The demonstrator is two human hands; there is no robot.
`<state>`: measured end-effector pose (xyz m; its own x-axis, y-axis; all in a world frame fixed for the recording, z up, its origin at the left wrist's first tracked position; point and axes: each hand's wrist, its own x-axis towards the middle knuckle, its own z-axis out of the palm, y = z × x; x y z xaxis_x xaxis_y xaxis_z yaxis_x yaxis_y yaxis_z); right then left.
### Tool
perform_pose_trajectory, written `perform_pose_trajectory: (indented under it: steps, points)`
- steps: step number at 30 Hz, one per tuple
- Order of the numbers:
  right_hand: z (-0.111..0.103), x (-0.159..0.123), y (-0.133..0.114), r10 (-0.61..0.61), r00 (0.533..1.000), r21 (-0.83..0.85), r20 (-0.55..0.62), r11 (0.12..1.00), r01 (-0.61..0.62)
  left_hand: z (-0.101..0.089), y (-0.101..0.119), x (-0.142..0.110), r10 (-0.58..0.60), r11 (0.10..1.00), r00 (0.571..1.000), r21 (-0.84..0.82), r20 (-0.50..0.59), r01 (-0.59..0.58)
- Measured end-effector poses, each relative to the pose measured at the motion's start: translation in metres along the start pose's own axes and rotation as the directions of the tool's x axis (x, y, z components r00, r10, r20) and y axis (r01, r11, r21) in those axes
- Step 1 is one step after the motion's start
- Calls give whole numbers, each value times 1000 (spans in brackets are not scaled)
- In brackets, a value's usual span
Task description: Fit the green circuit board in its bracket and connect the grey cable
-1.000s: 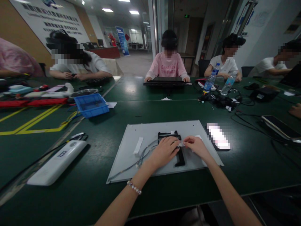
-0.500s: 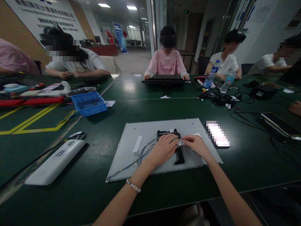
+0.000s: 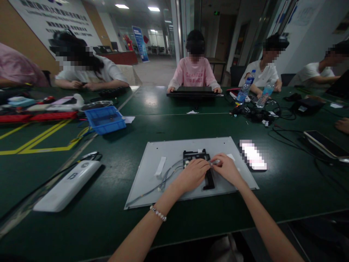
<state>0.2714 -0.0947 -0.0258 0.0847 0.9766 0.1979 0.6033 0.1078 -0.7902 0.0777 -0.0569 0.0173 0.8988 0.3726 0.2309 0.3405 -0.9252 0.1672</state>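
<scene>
A black plastic frame (image 3: 209,182) with a stem towards me lies on a light grey panel (image 3: 144,174). My left hand (image 3: 194,175) bends over its middle, palm down, fingers together and tips closed near the stem's top. My right hand (image 3: 225,169) is in a pinch from the right, its thumb and forefinger meeting the left fingertips. Something small and pale shows between the fingertips, too small to name. Grey cables (image 3: 166,177) run from the frame to the panel's lower left, partly behind my left hand. A white strip (image 3: 160,166) lies left of the cables.
A white power bank (image 3: 68,185) with a cable lies at left, a lit phone (image 3: 253,154) right of the panel. Further off are a blue bin (image 3: 105,122), water bottles (image 3: 246,87) and tangled black cables (image 3: 256,114). Several people sit around the green table (image 3: 147,125).
My right hand has drawn its fingers into a tighter, more upright pinch. The white piece seen at the fingertips is now mostly hidden. My left hand has shifted slightly towards me.
</scene>
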Motion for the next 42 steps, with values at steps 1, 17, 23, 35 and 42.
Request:
perform_pose_trajectory:
  steps: [1,17,23,35,42]
  points:
    - [0,0,-1,-19,1000,-22,10,1000,19,0,0,0,1,1000,1000,-1,0,-1]
    - [-13,1,7,109,993,155,-52,983,-100,-9,0,2,-28,998,995,-61,-92,22]
    - [-16,0,7,127,989,170,-74,979,-113,-38,-35,-11,-270,962,919,-119,-288,245]
    - [-15,-6,5,81,996,18,24,996,-82,-31,-114,-104,-579,813,783,-229,-226,535]
    - [-14,-6,6,71,997,6,28,997,-71,-25,-120,-103,-566,812,814,-257,-131,524]
